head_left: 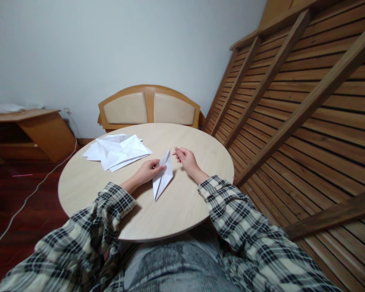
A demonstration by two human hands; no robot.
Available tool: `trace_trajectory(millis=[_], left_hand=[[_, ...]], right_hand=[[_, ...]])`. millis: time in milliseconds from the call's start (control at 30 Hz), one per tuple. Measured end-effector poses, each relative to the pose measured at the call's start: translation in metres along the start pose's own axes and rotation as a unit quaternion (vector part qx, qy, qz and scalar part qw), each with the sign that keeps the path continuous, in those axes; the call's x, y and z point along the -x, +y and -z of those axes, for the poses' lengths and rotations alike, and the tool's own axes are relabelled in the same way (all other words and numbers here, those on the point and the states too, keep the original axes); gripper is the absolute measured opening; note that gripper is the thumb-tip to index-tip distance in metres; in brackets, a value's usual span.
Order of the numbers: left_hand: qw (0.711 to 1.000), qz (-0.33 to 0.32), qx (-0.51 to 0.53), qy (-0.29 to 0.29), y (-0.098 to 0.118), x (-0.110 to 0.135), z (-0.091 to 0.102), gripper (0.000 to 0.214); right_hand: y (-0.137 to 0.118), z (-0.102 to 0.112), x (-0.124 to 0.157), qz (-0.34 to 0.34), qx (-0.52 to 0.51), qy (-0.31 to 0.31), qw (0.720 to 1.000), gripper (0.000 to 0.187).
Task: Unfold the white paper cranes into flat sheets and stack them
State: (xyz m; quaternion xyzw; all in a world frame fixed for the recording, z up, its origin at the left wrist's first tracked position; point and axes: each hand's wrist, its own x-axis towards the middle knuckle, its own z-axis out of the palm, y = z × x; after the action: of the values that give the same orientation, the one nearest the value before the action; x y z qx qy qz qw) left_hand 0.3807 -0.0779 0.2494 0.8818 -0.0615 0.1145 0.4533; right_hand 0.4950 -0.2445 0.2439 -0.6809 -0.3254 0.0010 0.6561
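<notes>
A white sheet of paper folded into a narrow diamond is held just over the round table, one point toward me and the other away. My left hand grips its left edge, thumb on top and the other fingers hidden behind or under it. To the right of the paper's far tip is my right hand, apart from it. Its fingers are curled in with thumb and forefinger close together; whether anything is between them is too small to make out.
Several creased white sheets lie in a loose pile on the left of the round table. A headboard stands behind it. Wooden slatted panels lean along the right. A low cabinet and a white cable are at left.
</notes>
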Motion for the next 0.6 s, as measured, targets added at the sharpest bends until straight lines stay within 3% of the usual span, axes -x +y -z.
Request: trace_trajectory(millis=[233, 400, 600], left_hand=[[0.993, 0.001, 0.058, 0.106, -0.009, -0.006, 0.003, 0.027], [0.986, 0.008, 0.085, 0.146, -0.010, -0.007, 0.003, 0.025], [0.984, -0.030, 0.074, 0.158, -0.007, -0.008, 0.001, 0.022]], right_hand=[[0.006, -0.009, 0.008, -0.060, -0.043, -0.114, 0.991, 0.026], [0.002, -0.011, 0.013, -0.128, -0.092, -0.141, 0.977, 0.033], [-0.003, -0.010, 0.015, -0.111, -0.124, -0.169, 0.971, 0.040]])
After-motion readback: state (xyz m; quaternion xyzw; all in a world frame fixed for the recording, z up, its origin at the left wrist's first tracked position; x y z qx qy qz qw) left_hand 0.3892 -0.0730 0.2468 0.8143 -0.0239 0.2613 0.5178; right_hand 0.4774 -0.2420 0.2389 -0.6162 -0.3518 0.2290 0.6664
